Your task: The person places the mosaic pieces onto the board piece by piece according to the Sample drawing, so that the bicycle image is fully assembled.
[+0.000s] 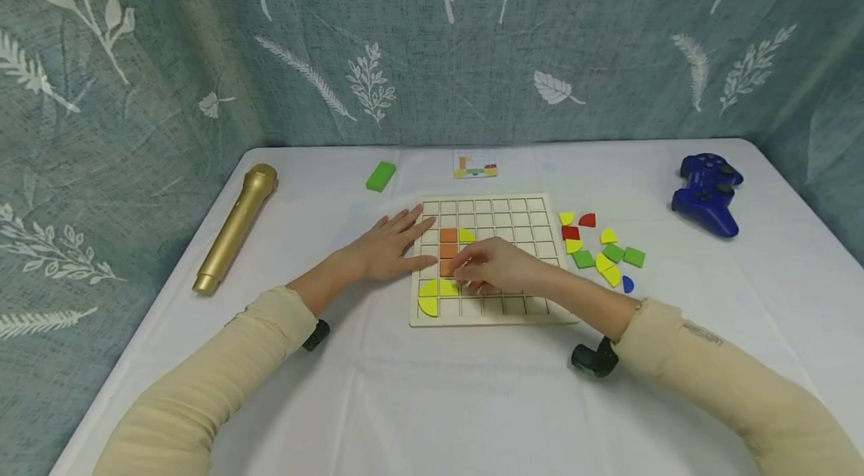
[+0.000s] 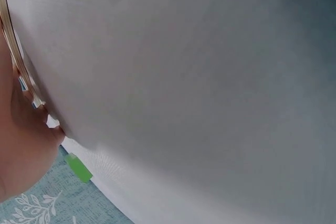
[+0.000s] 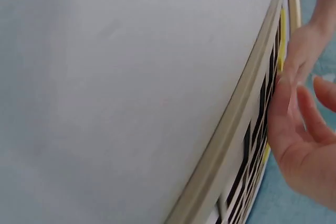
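Note:
A pale wooden grid board (image 1: 520, 236) lies on the table. My left hand (image 1: 388, 247) rests at its left edge, fingers spread, thumb pointing at the orange tiles. In the left wrist view, part of that hand (image 2: 26, 140) shows beside the board's side. My right hand (image 1: 496, 266) is over the board, loosely bent fingertips close by the lowest orange tile (image 1: 445, 267) and a yellow tile (image 1: 447, 288). In the right wrist view its fingers (image 3: 286, 114) reach down at the grid, with no piece visible among them. Orange squares form a column, with yellow rounded pieces (image 1: 428, 306) near.
Loose yellow, red, green and blue pieces (image 1: 610, 252) lie right of the board. Behind it are a small pattern card (image 1: 475, 164) and a green block (image 1: 381, 176). A gold microphone (image 1: 236, 229) lies at left, a blue game controller (image 1: 707, 195) at right.

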Demonstrator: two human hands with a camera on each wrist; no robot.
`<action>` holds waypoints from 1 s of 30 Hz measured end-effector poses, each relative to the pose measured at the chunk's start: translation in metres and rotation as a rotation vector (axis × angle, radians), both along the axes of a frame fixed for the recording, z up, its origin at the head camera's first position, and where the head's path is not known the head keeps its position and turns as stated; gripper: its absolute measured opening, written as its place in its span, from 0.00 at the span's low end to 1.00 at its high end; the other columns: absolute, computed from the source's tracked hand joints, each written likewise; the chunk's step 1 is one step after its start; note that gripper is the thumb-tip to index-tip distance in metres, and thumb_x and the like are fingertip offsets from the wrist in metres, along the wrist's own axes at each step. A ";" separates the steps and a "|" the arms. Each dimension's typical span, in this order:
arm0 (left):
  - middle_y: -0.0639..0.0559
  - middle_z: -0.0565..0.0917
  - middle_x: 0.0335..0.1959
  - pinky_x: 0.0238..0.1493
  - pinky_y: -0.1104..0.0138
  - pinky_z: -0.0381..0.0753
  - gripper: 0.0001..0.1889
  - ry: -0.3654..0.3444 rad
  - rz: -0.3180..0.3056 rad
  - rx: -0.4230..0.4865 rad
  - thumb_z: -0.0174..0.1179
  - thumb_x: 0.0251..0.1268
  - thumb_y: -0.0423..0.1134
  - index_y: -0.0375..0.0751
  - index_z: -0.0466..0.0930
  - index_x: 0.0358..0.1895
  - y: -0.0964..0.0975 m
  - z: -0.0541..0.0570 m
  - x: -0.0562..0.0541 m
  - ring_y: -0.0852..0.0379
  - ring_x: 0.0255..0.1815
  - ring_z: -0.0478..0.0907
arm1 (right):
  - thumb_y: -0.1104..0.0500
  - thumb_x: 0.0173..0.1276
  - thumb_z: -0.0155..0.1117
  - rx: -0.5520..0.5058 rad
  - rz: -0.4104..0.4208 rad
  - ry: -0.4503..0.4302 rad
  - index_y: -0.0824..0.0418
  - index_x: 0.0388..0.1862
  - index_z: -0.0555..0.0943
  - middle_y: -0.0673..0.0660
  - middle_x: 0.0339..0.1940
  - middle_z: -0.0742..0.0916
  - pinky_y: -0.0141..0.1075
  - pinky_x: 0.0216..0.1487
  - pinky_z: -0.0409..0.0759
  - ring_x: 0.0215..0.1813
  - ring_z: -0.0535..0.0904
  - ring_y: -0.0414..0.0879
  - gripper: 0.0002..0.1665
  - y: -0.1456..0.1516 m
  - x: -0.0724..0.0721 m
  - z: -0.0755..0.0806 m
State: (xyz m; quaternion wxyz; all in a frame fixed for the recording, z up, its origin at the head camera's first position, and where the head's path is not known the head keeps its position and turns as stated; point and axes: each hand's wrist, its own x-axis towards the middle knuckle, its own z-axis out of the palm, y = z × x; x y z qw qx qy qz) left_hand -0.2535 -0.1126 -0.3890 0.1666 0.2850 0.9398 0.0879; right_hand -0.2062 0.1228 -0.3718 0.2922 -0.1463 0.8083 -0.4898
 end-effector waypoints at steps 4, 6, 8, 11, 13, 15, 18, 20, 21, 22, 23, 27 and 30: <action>0.50 0.34 0.77 0.72 0.50 0.35 0.42 -0.001 0.000 0.000 0.40 0.67 0.69 0.55 0.39 0.78 0.000 -0.002 0.000 0.47 0.76 0.33 | 0.59 0.72 0.57 -0.080 0.025 -0.089 0.64 0.56 0.78 0.57 0.43 0.85 0.37 0.42 0.81 0.39 0.80 0.48 0.17 0.018 -0.002 0.000; 0.50 0.35 0.77 0.72 0.50 0.35 0.42 0.003 -0.002 0.000 0.40 0.67 0.69 0.54 0.39 0.78 0.000 -0.003 0.000 0.47 0.76 0.34 | 0.59 0.73 0.57 -0.123 0.037 -0.131 0.67 0.59 0.76 0.59 0.45 0.84 0.39 0.46 0.80 0.41 0.80 0.49 0.19 0.029 -0.002 0.001; 0.49 0.35 0.77 0.72 0.50 0.35 0.42 0.008 -0.004 -0.002 0.39 0.67 0.70 0.54 0.39 0.78 0.000 -0.003 0.000 0.47 0.76 0.34 | 0.59 0.73 0.57 -0.163 0.037 -0.165 0.69 0.60 0.74 0.61 0.46 0.83 0.40 0.48 0.80 0.43 0.80 0.49 0.21 0.040 -0.002 0.003; 0.49 0.35 0.77 0.72 0.50 0.36 0.42 0.010 -0.009 -0.006 0.39 0.67 0.69 0.53 0.39 0.78 -0.001 -0.003 0.000 0.47 0.76 0.34 | 0.59 0.73 0.57 -0.197 0.023 -0.191 0.71 0.62 0.71 0.62 0.48 0.82 0.41 0.51 0.79 0.45 0.80 0.50 0.24 0.058 -0.003 0.005; 0.49 0.35 0.77 0.72 0.50 0.36 0.42 0.007 -0.012 -0.004 0.40 0.68 0.69 0.53 0.39 0.78 -0.001 -0.002 0.000 0.47 0.76 0.34 | 0.59 0.73 0.57 -0.203 0.004 -0.185 0.71 0.63 0.70 0.62 0.49 0.82 0.40 0.52 0.78 0.47 0.79 0.50 0.25 0.070 -0.004 0.006; 0.49 0.35 0.77 0.72 0.50 0.36 0.42 0.005 -0.014 -0.004 0.40 0.68 0.69 0.53 0.39 0.78 -0.001 -0.002 0.000 0.47 0.76 0.34 | 0.58 0.73 0.57 -0.205 -0.013 -0.173 0.71 0.64 0.69 0.61 0.49 0.81 0.39 0.51 0.78 0.47 0.79 0.49 0.26 0.081 -0.006 0.007; 0.49 0.35 0.77 0.71 0.50 0.36 0.42 0.005 -0.015 -0.003 0.40 0.68 0.69 0.53 0.39 0.78 -0.001 -0.001 -0.001 0.47 0.76 0.34 | 0.57 0.72 0.58 -0.207 -0.055 -0.158 0.72 0.65 0.67 0.61 0.48 0.81 0.37 0.50 0.78 0.46 0.79 0.48 0.28 0.098 -0.009 0.009; 0.49 0.35 0.77 0.71 0.50 0.36 0.42 0.006 -0.015 -0.006 0.39 0.68 0.69 0.53 0.39 0.78 -0.001 -0.001 -0.001 0.47 0.76 0.34 | 0.57 0.73 0.57 -0.206 -0.081 -0.153 0.73 0.66 0.65 0.61 0.49 0.81 0.36 0.49 0.78 0.46 0.79 0.47 0.30 0.108 -0.011 0.011; 0.49 0.35 0.77 0.72 0.50 0.36 0.42 0.006 -0.014 -0.007 0.39 0.68 0.69 0.53 0.39 0.78 0.000 -0.001 -0.001 0.47 0.76 0.34 | 0.57 0.73 0.56 -0.201 -0.095 -0.146 0.73 0.67 0.64 0.62 0.49 0.81 0.35 0.49 0.78 0.46 0.79 0.47 0.30 0.113 -0.011 0.011; 0.49 0.35 0.77 0.72 0.50 0.36 0.42 0.006 -0.013 -0.009 0.39 0.68 0.69 0.53 0.39 0.78 0.000 -0.001 -0.001 0.47 0.76 0.34 | 0.56 0.74 0.56 -0.200 -0.113 -0.147 0.73 0.67 0.63 0.62 0.50 0.80 0.35 0.50 0.78 0.46 0.79 0.47 0.31 0.118 -0.012 0.012; 0.49 0.35 0.77 0.72 0.50 0.36 0.42 0.006 -0.012 -0.010 0.39 0.67 0.70 0.53 0.39 0.78 0.000 -0.001 -0.001 0.47 0.76 0.34 | 0.56 0.74 0.55 -0.196 -0.127 -0.146 0.73 0.68 0.63 0.62 0.52 0.80 0.35 0.50 0.78 0.46 0.79 0.47 0.31 0.123 -0.012 0.013; 0.50 0.35 0.77 0.72 0.50 0.36 0.42 0.006 -0.010 -0.013 0.39 0.67 0.69 0.54 0.39 0.78 0.000 -0.001 -0.001 0.48 0.76 0.34 | 0.55 0.75 0.54 -0.198 -0.190 -0.153 0.73 0.69 0.60 0.64 0.55 0.77 0.37 0.54 0.77 0.48 0.79 0.46 0.33 0.142 -0.013 0.014; 0.50 0.35 0.77 0.72 0.50 0.36 0.42 0.005 -0.007 -0.011 0.40 0.67 0.69 0.54 0.40 0.78 0.000 -0.001 -0.001 0.47 0.76 0.34 | 0.54 0.75 0.54 -0.195 -0.230 -0.154 0.73 0.70 0.59 0.62 0.53 0.79 0.36 0.54 0.77 0.47 0.79 0.45 0.33 0.154 -0.013 0.013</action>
